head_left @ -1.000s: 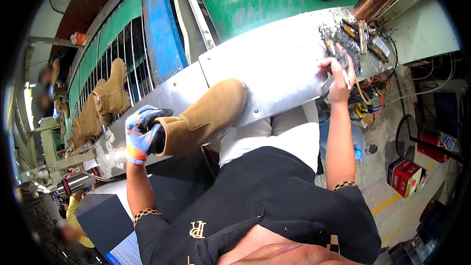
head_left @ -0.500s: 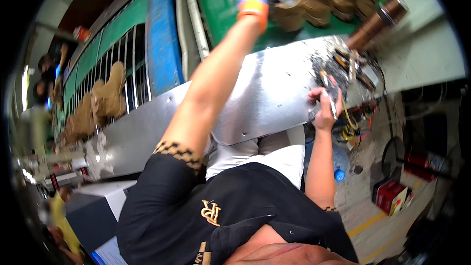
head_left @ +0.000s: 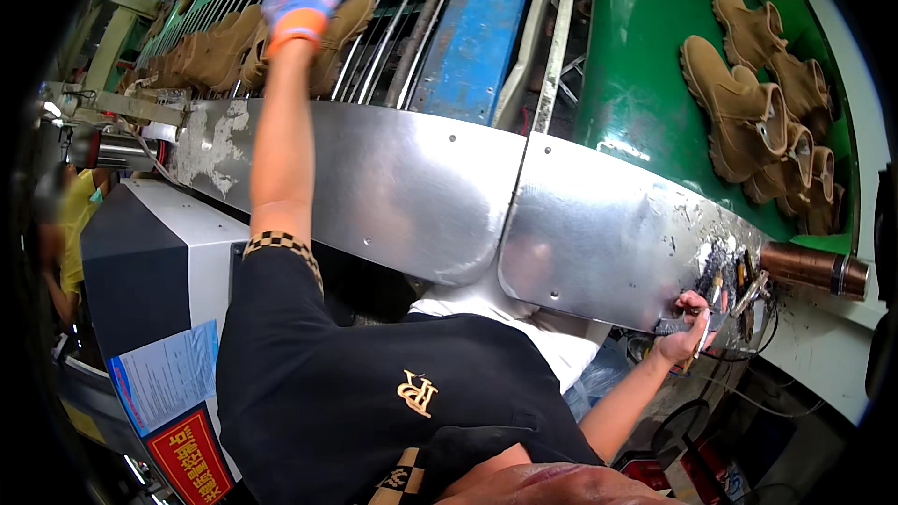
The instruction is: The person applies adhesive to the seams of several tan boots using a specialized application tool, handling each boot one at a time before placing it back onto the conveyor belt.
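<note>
My left hand (head_left: 297, 11) wears a blue glove with an orange cuff and reaches far out to the left. It is blurred, with its fingers stretched out and the thumb apart. Beneath and beside it are tan boots on a metal bar rack; the closest is a boot (head_left: 344, 33) at the hand's right. At the right end of the metal ledge, my bare right hand (head_left: 681, 329) is closed around a slim silver tool (head_left: 702, 335). The tool's exact kind is too small to tell.
Several tan boots (head_left: 734, 117) lie on a green surface (head_left: 636, 56) at the right. A copper-coloured flask (head_left: 814, 268) lies by loose hand tools (head_left: 744, 285). The metal ledge (head_left: 402, 187) runs before me, with a blue beam (head_left: 477, 28) beyond. A grey-and-white cabinet (head_left: 140, 281) stands left.
My left hand has swung from the boots on the green surface to those on the rack at the left. The view has turned left. My right hand still holds the silver tool.
</note>
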Tool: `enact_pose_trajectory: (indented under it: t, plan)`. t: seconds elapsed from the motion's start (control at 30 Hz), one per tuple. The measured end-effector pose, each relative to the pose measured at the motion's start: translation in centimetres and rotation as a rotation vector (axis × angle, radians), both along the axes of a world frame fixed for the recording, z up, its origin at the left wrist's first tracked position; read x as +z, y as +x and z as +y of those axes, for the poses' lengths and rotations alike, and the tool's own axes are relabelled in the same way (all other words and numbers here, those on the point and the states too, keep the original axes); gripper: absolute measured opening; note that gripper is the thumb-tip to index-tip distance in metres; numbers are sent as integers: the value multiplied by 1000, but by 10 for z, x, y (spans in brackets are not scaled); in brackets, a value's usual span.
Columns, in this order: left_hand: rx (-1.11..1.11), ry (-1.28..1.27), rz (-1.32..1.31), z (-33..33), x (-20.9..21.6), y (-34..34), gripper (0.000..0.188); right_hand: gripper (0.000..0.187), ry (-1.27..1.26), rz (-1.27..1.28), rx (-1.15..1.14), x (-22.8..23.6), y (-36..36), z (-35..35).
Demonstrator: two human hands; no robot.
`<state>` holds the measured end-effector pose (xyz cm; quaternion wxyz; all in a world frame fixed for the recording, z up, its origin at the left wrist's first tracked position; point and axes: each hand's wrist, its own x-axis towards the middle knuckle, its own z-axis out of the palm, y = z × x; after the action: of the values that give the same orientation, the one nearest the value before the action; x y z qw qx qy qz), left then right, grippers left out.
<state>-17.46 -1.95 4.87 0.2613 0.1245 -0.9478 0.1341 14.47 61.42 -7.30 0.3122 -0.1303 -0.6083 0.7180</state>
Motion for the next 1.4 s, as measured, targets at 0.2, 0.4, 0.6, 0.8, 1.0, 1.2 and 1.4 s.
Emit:
enact_pose_trajectory:
  t: [0.2,0.4,0.6,0.8,1.0,1.2,1.4]
  plan:
    - [144,439,-319,-101,-35,-2,90,55,45,-44,-36,1,-4,-1]
    - [-123,675,-76,10,-50,96,48,56,47,-67,-52,2,0,0]
    - [-915,745,-78,57,-44,230,24,53,37,-54,-50,1,-9,-2]
    - [-1032,754,-817,132,-8,272,62,53,74,-15,-75,6,-1,-5]
    - [-1134,41,-424,232,12,204,83,53,39,18,-15,8,0,-2]
    - [-1095,-64,-471,245,-15,177,63,52,52,27,20,10,4,-5]
    - [-1379,658,203,216,65,225,88,50,37,14,8,5,8,-1]
